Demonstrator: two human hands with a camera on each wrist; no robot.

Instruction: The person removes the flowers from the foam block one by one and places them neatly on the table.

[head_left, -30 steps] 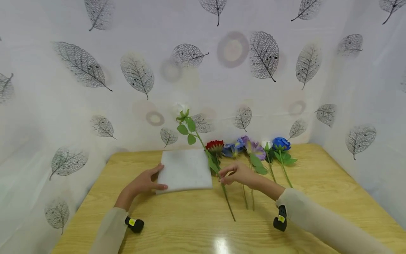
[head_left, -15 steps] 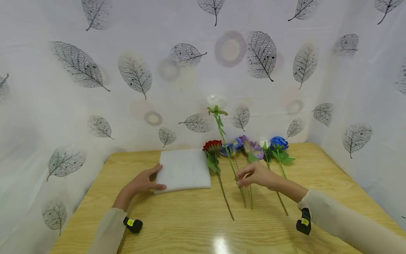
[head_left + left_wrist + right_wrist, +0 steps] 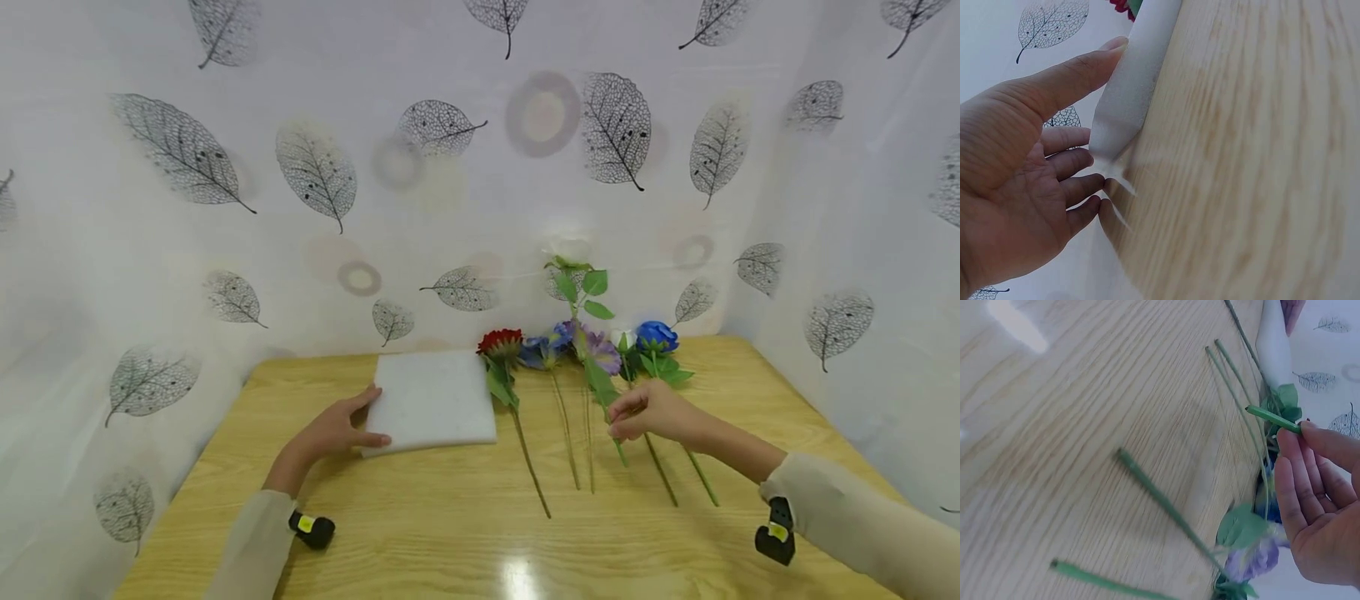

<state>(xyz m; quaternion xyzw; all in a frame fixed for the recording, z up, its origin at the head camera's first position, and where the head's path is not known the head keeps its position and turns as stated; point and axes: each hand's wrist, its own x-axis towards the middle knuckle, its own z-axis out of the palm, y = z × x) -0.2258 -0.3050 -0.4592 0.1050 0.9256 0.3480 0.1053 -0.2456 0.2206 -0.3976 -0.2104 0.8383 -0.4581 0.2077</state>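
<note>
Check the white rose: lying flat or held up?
Held up. The right hand pinches the white rose by its stem, bloom above the flowers lying on the table.

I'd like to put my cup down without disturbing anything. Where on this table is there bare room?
The near edge of the table, between both sleeves, is bare wood. So is the far left corner beside the white foam pad, which the left hand touches. The middle right is crowded: flowers lie in a row, and the right hand holds a white rose up by its stem.
</note>
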